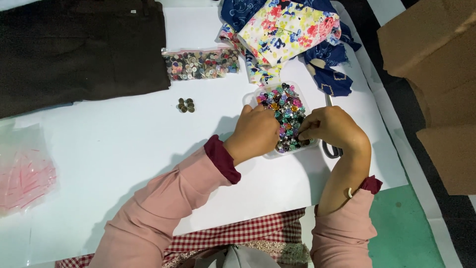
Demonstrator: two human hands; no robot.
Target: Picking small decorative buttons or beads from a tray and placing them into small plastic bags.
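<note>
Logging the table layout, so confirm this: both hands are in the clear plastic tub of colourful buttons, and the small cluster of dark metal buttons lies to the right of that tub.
Not quite: the small cluster of dark metal buttons lies to the left of the clear plastic tub of colourful buttons, not the right. The head view shows it. The left hand and right hand are indeed at the tub.

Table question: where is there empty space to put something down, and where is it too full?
The widest bare stretch of the white table lies between the dark cloth, the clear bag and the left hand. It is crowded near the tub of colourful buttons, where both hands, the right hand included, the scissors and the floral fabric sit.
</note>
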